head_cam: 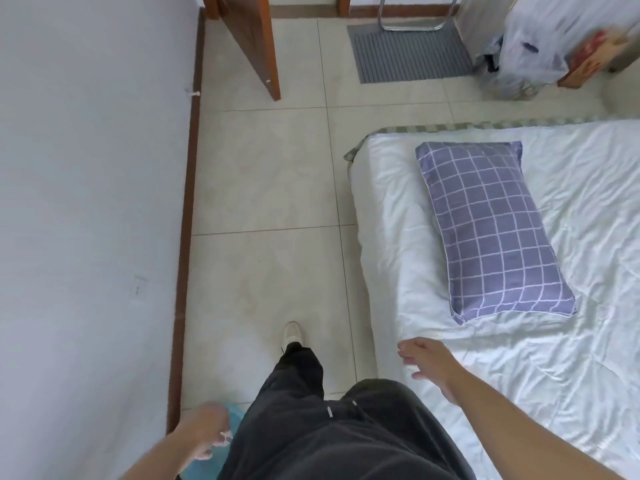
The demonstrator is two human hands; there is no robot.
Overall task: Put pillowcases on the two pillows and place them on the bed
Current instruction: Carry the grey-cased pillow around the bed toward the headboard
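Pillow (491, 233) in checked purple case lies on bed (588, 358). Right hand (429, 362) hovers open, empty. Left hand (207, 434) blurred, grip unclear

- The bed (398, 216) fills the right side, covered by a rumpled white sheet (588, 237).
- One pillow (491, 233) in a purple checked pillowcase lies on the sheet, near the bed's left edge.
- The floor (270, 188) is pale tile, running between the wall and the bed.
- On the floor at the far end lie a grey mat (408, 53) and, right of it, plastic bags (530, 57) and a cardboard box (592, 60).
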